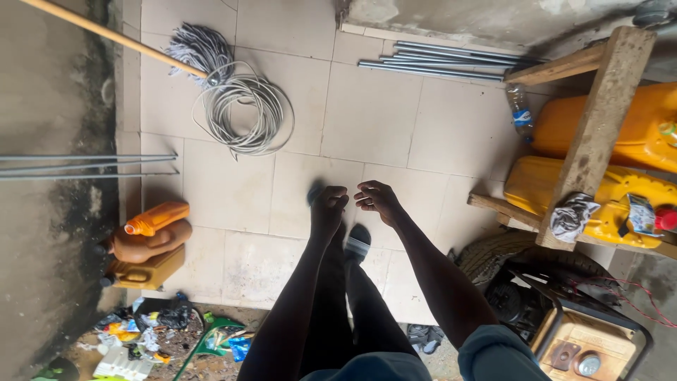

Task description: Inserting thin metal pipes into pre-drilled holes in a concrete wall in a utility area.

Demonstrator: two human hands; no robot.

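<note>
Over the pale tiled floor (367, 120), the person holds both bare hands out in front at about the same height, close together but not touching. The left hand (328, 206) is balled into a fist with nothing showing in it. The fingers of the right hand (378, 198) are curled loosely inward, and from this angle I can't tell whether anything small sits between the fingertips. Directly beneath the hands is a grey-strapped slipper (358, 244) on one foot; it is the nearest thing to them, well below and untouched. Further off on the tiles lies a coil of grey cable (247, 113), with a mop (201, 49) touching its far edge. Orange jerrycans (149, 243) stand against the left wall, and a wooden rack (599, 120) holds yellow ones on the right. To my eye, any handling here goes best with steady footing and the wrists kept level, since the floor round about is crowded.
</note>
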